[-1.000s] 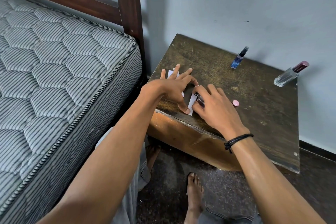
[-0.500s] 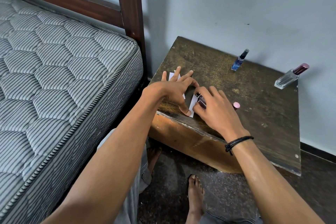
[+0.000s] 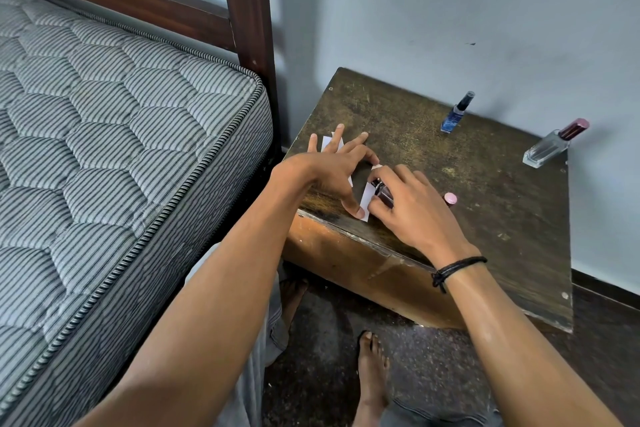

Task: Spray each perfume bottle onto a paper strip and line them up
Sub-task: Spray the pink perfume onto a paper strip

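My right hand (image 3: 412, 204) grips a small dark perfume bottle (image 3: 382, 191), its nozzle end just above a white paper strip (image 3: 366, 198) near the front edge of the wooden side table (image 3: 485, 218). My left hand (image 3: 332, 166) lies spread on the table, thumb and index finger pressing that strip flat. More white paper strips (image 3: 327, 143) show under its fingers. A pink cap (image 3: 450, 198) stands behind my right hand. Farther back stand a small blue bottle (image 3: 454, 115) with a black cap and a clear glass bottle (image 3: 550, 146) with a maroon cap.
A striped quilted mattress (image 3: 121, 149) on a dark wooden bed frame (image 3: 249, 28) borders the table's left side. A pale wall rises right behind the table. My bare feet (image 3: 372, 374) are on the dark floor below the table's front edge.
Both hands have stayed where they were, the left pressing the strip and the right holding the dark bottle over it. Only the camera has shifted slightly.
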Tool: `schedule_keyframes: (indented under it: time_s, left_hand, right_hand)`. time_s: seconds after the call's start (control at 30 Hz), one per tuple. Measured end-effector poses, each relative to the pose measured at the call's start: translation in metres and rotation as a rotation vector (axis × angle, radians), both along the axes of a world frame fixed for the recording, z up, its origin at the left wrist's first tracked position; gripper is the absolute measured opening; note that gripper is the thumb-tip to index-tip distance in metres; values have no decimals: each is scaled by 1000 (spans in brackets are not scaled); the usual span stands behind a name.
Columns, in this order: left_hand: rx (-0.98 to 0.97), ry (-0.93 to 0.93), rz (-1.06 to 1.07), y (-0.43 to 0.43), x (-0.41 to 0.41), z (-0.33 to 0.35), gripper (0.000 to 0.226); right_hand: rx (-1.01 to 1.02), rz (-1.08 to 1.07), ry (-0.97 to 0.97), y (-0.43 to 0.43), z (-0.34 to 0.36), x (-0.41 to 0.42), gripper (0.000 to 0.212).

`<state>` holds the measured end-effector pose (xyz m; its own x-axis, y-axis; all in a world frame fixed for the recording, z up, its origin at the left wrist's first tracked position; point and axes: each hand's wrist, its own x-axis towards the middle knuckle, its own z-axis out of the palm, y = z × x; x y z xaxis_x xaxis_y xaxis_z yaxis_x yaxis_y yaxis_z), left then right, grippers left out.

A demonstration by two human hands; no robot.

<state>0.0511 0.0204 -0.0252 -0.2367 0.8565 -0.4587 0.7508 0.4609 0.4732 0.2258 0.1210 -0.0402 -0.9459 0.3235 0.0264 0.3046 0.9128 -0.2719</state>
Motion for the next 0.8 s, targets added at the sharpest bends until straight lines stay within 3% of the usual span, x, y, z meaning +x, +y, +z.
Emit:
schedule_keyframes:
  time_s: [0.27,0.8]
  left_hand:
    - [11,-13,14,0,-3,-1,102]
    - [16,-21,26,1,-3,0,101]
  right_hand:
    - [-61,34,-33,3,5,7,38]
    - [45,74,70,-2,-4,7,30]
